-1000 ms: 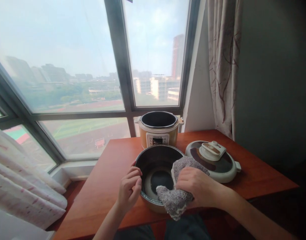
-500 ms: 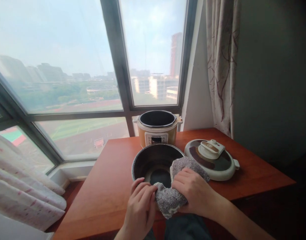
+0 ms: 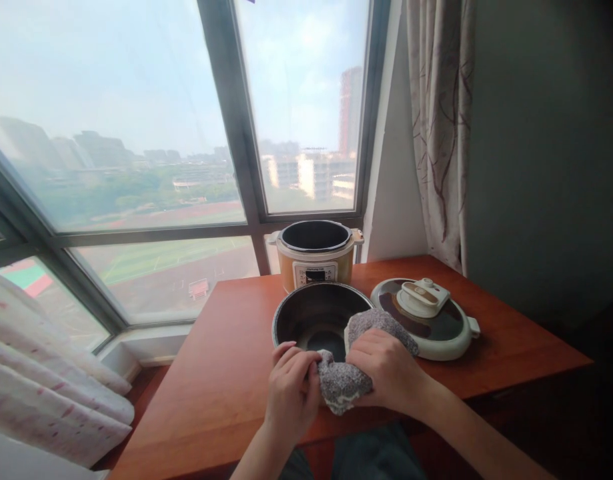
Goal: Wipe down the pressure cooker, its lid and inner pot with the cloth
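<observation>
A dark inner pot (image 3: 306, 313) sits at the near side of the table, its mouth facing up and towards me. My left hand (image 3: 293, 383) is closed over the pot's near rim, with its fingertips beside a corner of a grey fuzzy cloth (image 3: 343, 387). The cloth drapes over the near right rim, partly inside the pot. My right hand (image 3: 386, 370) grips the cloth there, fingers bunched around it. Its thumb side and part of the rim are hidden by the cloth and hand.
Behind the pot stands a beige and gold electric pressure cooker (image 3: 316, 260) without its lid. The round lid (image 3: 431, 313) lies on the right of the reddish wooden table (image 3: 211, 373). Windows (image 3: 306, 107) rise behind, with curtains (image 3: 441, 133) at both sides.
The inner pot has shifted a little to the right and slightly away from me. My left hand and the cloth moved with it; my right hand kept its grip.
</observation>
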{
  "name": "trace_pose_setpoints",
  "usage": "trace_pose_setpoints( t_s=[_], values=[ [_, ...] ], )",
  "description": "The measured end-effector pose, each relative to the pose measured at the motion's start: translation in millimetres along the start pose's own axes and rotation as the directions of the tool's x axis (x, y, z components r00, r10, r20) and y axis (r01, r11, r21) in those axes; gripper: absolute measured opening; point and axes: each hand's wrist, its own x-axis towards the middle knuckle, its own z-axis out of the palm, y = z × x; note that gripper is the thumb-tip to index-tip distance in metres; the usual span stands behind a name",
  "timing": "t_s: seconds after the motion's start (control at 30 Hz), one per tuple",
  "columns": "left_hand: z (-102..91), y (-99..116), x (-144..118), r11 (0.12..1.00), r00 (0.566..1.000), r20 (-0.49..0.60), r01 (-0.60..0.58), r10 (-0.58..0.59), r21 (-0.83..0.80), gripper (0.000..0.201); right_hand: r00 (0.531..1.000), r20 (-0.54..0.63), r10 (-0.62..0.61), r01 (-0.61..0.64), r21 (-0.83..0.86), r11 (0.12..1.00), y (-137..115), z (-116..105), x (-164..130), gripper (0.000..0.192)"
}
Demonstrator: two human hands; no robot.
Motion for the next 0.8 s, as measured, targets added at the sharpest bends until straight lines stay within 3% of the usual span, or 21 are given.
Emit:
trace_pose_setpoints(
  t_s=[0.2,0.4,0.57,0.67,0.8],
  values=[
    [2.0,-9.7,6.5,0.999,0.999,0.04,0.033,-0.033,-0.011,0.019,1.0,0.005,-0.029,0.029,0.028,0.999,12.3,-4.0,-2.6,0.045],
    [-14.5,-40.1,21.5,0.987,0.99,0.122,0.082,-0.065,-0.141,0.028,0.991,0.043,-0.124,0.12,0.08,0.99,30.4,-11.2,-2.0,0.041],
    [-27.8,-61.1,26.3,0.977,0.983,0.181,0.055,-0.017,-0.205,0.028,0.994,0.063,-0.093,0.09,0.049,0.995,24.0,-8.7,0.1,0.041],
    [-30.6,-50.1,22.9,0.984,0.98,0.195,-0.007,0.042,-0.177,0.02,0.995,0.085,-0.058,0.057,0.008,0.998,14.1,-8.1,1.6,0.041],
    [-24.9,-12.0,10.5,0.999,0.985,0.174,-0.014,0.021,-0.039,0.021,0.992,0.125,-0.01,0.015,-0.039,0.999,-7.1,-9.6,6.3,0.044]
  ],
)
